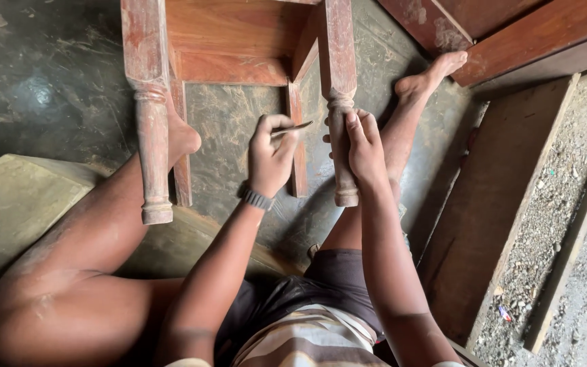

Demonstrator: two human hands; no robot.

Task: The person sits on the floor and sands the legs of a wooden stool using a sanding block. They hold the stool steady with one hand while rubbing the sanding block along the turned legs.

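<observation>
A wooden table (239, 41) lies tipped on a dark, dusty floor (42, 75), its legs pointing back toward the seated person. Planks (497, 197) lean and lie along the right side, beside a strip of gravel (579, 170). The person sits with bare legs spread, one foot behind the left leg of the table, the other foot (429, 75) stretched out past the right one.

Two turned legs show. The left leg (152, 136) stands free, untouched, well apart from both hands. The right leg (340, 122) is the one being handled: its long axis runs up and down the view, foot end nearest the person, top end joined to the frame above.

The right hand (365, 146) is wrapped around this leg from its right side, fingers curled over the turned part just below the square section, holding it firmly. The left hand (271, 156), with a dark band (257, 199) at the wrist, is closed on a thin flat blade (293, 128). The blade lies nearly level, crosswise to the leg's axis, its tip pointing right and just short of the leg's left edge. So the leg lies directly to the right of the blade, with the right hand already on it and the left hand near but not touching.
</observation>
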